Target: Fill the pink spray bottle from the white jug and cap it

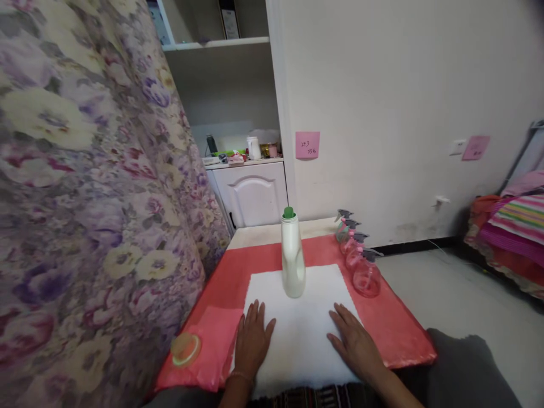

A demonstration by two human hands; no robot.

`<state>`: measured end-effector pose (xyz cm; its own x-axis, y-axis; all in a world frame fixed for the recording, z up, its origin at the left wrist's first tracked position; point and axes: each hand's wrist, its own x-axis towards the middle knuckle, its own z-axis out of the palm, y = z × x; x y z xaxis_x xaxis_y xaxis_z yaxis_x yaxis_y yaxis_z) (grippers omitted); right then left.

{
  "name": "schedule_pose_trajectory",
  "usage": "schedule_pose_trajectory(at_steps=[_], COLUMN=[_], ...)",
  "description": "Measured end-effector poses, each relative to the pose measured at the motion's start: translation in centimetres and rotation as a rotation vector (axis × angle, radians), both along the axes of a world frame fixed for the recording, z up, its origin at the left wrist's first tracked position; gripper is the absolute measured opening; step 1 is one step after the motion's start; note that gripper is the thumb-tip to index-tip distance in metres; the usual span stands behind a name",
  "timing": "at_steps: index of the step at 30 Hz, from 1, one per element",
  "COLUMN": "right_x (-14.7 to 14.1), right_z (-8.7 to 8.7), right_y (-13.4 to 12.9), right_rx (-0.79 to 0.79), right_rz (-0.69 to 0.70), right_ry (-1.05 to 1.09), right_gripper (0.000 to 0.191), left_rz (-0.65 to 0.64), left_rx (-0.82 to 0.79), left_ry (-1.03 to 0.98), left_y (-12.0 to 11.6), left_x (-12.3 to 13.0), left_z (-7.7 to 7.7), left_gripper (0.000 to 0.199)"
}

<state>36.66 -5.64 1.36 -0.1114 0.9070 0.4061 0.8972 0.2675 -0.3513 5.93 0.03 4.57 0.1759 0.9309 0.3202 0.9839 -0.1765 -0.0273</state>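
Note:
My left hand (254, 335) lies flat with its fingers stretched out on the left part of a white cloth (301, 351). On the cloth's right side rests my right hand (353, 341), also flat, fingers a little apart. Neither hand holds anything. Beyond them, between the two, a pale plastic detergent bottle (293, 258) with a side handle stands upright near the cloth's far edge. Something green sits in its mouth. Left of my left hand, a round yellowish lid or ring (186, 349) lies on a folded pink-red cloth (216, 334).
Several spray bottles, the nearest a pink clear spray bottle (366, 277), line the right side of the red-covered table (399, 323). A floral curtain (85, 198) hangs close on the left. Behind stand a white cabinet (257, 198) and a wall; a bed (514, 238) is far right.

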Motion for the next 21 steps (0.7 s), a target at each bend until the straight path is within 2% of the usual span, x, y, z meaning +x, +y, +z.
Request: schedule_pose_trajectory(at_steps=[9, 21], right_x=[-0.3, -0.4], right_z=[0.8, 0.4], right_y=[0.1, 0.4], right_rx=[-0.024, 0.067], right_rz=[-0.007, -0.034], right_ry=[0.011, 0.053], right_gripper=[0.048, 0.04], left_rz=[-0.012, 0.002], left_rx=[0.068, -0.034], left_ry=[0.02, -0.019], left_y=[0.9, 2.2], left_x=[-0.8, -1.9], left_z=[-0.9, -2.0], left_gripper=[0.054, 0.059])
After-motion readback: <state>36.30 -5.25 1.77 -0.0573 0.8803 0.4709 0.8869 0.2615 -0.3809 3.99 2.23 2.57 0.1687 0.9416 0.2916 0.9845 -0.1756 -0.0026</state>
